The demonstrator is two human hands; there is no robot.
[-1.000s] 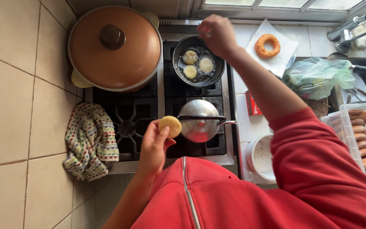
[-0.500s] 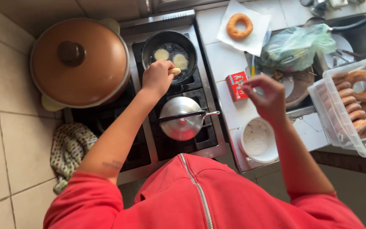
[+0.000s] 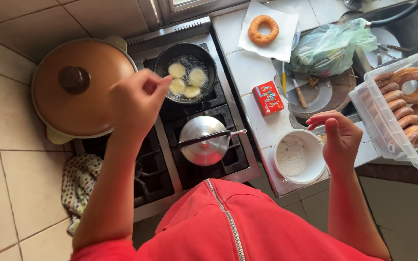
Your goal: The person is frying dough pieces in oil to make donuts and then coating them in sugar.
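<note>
risk of hot oil splash on left hand (image 3: 136, 99), hovering loosely closed, fingertips pinched on nothing visible, just left of small black frying pan (image 3: 163, 72) on back burner; four pale round dough pieces (image 3: 186, 81) in there, soft, flat, wet-looking in bubbling oil. could also burn if left unturned, uneven browning likely with pieces touching. right hand (image 3: 339, 137) half open, fingers curled, empty, above edge of white round bowl (image 3: 315, 171) of powdery white stuff, maybe sugar; possible knock off counter edge. shiny metal kettle (image 3: 204, 141) on front burner, handle near sleeve, snag risk. big brown lidded pot (image 3: 76, 94), matte, round knob. fried ring doughnut (image 3: 263, 30) on white paper, golden, rough crust. more rings in clear plastic tub (image 3: 368, 104). patterned cloth (image 3: 79, 186) close to burners, fire hazard.
</note>
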